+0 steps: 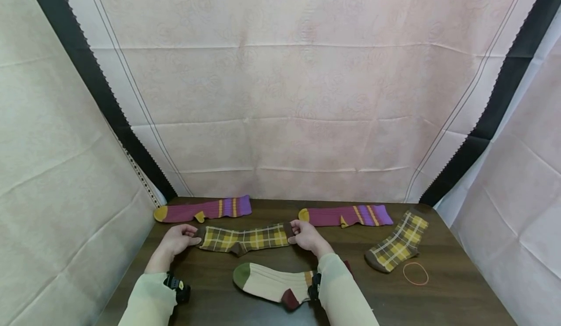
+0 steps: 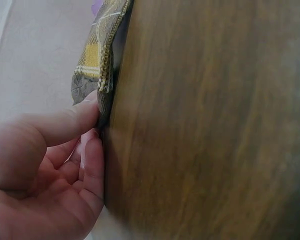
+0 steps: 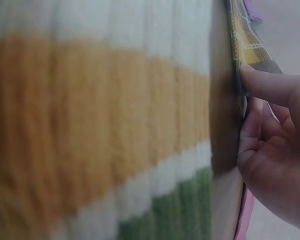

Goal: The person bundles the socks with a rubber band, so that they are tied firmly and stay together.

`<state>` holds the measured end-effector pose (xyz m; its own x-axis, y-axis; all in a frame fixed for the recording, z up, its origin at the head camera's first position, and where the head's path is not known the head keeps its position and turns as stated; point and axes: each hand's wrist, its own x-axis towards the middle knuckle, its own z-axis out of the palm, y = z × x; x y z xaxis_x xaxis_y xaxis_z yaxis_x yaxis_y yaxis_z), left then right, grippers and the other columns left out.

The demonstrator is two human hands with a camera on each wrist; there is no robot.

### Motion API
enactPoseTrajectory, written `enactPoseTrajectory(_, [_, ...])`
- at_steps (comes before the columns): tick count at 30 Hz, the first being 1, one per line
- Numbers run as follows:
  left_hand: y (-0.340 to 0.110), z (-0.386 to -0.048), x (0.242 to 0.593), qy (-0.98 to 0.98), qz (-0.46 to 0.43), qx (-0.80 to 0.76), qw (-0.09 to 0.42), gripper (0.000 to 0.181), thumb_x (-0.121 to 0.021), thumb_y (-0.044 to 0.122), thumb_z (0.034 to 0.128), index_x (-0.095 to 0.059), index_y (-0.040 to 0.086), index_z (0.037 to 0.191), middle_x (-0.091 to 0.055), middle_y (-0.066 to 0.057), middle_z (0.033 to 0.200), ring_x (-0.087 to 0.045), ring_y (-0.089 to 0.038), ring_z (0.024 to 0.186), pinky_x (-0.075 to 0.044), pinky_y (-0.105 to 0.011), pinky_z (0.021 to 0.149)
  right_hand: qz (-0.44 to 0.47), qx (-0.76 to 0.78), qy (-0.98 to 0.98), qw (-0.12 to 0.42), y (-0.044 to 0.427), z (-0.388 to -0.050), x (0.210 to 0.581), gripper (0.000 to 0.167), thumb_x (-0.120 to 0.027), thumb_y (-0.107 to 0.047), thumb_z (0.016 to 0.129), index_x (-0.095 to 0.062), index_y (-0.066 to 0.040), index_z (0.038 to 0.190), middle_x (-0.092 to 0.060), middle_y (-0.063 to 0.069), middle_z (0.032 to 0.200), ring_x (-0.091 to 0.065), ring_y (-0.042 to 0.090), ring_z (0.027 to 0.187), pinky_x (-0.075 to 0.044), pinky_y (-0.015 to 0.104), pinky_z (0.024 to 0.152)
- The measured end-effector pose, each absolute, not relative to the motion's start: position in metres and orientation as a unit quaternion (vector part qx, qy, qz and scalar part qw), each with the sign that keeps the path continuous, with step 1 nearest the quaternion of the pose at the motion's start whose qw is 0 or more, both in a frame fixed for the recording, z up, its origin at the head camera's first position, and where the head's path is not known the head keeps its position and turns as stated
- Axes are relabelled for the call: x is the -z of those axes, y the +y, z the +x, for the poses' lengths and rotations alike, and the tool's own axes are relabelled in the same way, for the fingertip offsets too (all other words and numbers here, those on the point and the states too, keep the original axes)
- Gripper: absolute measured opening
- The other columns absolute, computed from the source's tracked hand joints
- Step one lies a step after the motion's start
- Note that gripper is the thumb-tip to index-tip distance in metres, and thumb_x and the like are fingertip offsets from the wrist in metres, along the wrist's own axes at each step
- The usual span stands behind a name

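The yellow-and-brown plaid knit sock (image 1: 263,238) lies lengthwise between the left hand (image 1: 177,241) and the right hand (image 1: 307,237), near the middle of the dark brown wood-grain surface (image 1: 210,297). It is held by both dark brown ends, with the heel toward the wearer; this two-point hold probably serves to draw the knit straight and flat. Whether its underside touches the surface cannot be determined. Two plum ribbed socks with yellow toes and lilac cuffs, one at left (image 1: 184,213) and one at right (image 1: 326,216), lie along the far edge, presumably set there to leave the near area free for handling. A second plaid sock (image 1: 399,243) lies slanted at the right, just beside a thin pale-orange loop (image 1: 415,284). A cream ribbed sock with green toe and maroon heel (image 1: 271,280) lies nearest the wearer, partly covered by the right forearm. Left fingers: closed in a pinch, thumb against the sock's left end, remaining fingers curled beneath. Right fingers: likewise closed, thumb pressing the right end, with no wide gap.
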<state>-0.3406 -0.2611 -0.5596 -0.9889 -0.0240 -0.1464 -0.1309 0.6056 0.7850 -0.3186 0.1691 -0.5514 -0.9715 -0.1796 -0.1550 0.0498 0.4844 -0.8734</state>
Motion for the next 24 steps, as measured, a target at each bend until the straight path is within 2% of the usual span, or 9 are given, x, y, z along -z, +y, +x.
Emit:
enactPoseTrajectory(5, [-0.26, -0.34, 0.559, 0.899, -0.034, -0.432, 0.065, 0.038, -0.081, 0.012, 0.0948, -0.067, -0.008, 0.125, -0.067, -0.023, 0.116, -0.06, -0.038, 0.109, -0.049, -0.053, 0.095, -0.051, 0.492, 0.862, 0.114, 0.17, -0.317, 0.553, 0.037, -0.075, -0.009, 0.1, -0.062, 0.003, 0.132, -0.059, 0.012, 0.118, -0.052, 0.027, 0.106, -0.046, 0.047, 0.095])
enactPoseTrajectory(10, [-0.26, -0.34, 0.561, 0.901, -0.029, -0.427, 0.068, 0.046, -0.079, 0.02, 0.0973, -0.066, -0.008, 0.13, -0.066, -0.026, 0.124, -0.06, -0.041, 0.116, -0.048, -0.057, 0.1, -0.045, 0.477, 0.871, 0.106, 0.169, -0.317, 0.555, 0.031, -0.073, -0.015, 0.103, -0.063, -0.002, 0.13, -0.059, 0.009, 0.12, -0.05, 0.027, 0.107, -0.045, 0.047, 0.096])
enactPoseTrajectory(13, [-0.261, -0.339, 0.562, 0.903, -0.029, -0.423, 0.065, 0.045, -0.078, 0.021, 0.0972, -0.065, -0.008, 0.129, -0.065, -0.026, 0.124, -0.06, -0.04, 0.115, -0.048, -0.058, 0.1, -0.057, 0.46, 0.881, 0.093, 0.166, -0.317, 0.555, 0.016, -0.072, -0.012, 0.103, -0.061, -0.002, 0.108, -0.055, 0.007, 0.105, -0.049, 0.025, 0.096, -0.042, 0.043, 0.084])
enactPoseTrajectory(15, [-0.26, -0.338, 0.562, 0.906, -0.028, -0.419, 0.061, 0.043, -0.078, 0.021, 0.097, -0.065, -0.008, 0.126, -0.065, -0.026, 0.123, -0.06, -0.04, 0.113, -0.048, -0.058, 0.098, -0.07, 0.448, 0.887, 0.084, 0.164, -0.317, 0.554, 0.022, -0.073, -0.01, 0.102, -0.053, -0.004, 0.095, -0.049, 0.005, 0.093, -0.045, 0.023, 0.086, -0.037, 0.041, 0.076])
enactPoseTrajectory(17, [-0.259, -0.336, 0.561, 0.908, -0.028, -0.415, 0.059, 0.04, -0.078, 0.019, 0.0971, -0.065, -0.007, 0.124, -0.064, -0.027, 0.124, -0.059, -0.04, 0.112, -0.048, -0.057, 0.097, -0.076, 0.44, 0.891, 0.08, 0.162, -0.317, 0.553, 0.031, -0.073, -0.009, 0.102, -0.046, -0.006, 0.087, -0.042, 0.003, 0.085, -0.041, 0.021, 0.079, -0.033, 0.039, 0.072])
enactPoseTrajectory(21, [-0.253, -0.331, 0.552, 0.904, -0.026, -0.421, 0.064, 0.035, -0.074, 0.017, 0.0988, -0.063, -0.006, 0.122, -0.062, -0.028, 0.126, -0.057, -0.04, 0.112, -0.047, -0.056, 0.097, -0.08, 0.427, 0.897, 0.077, 0.163, -0.319, 0.55, 0.031, -0.072, -0.01, 0.102, -0.046, -0.008, 0.084, -0.041, 0.002, 0.081, -0.041, 0.02, 0.076, -0.034, 0.038, 0.07])
enactPoseTrajectory(24, [-0.249, -0.329, 0.547, 0.898, -0.024, -0.434, 0.068, 0.032, -0.073, 0.015, 0.1, -0.062, -0.006, 0.122, -0.061, -0.027, 0.127, -0.057, -0.038, 0.112, -0.047, -0.052, 0.094, -0.081, 0.413, 0.904, 0.077, 0.165, -0.321, 0.55, 0.027, -0.071, -0.012, 0.104, -0.052, -0.008, 0.085, -0.047, 0.003, 0.082, -0.043, 0.021, 0.077, -0.037, 0.038, 0.072])
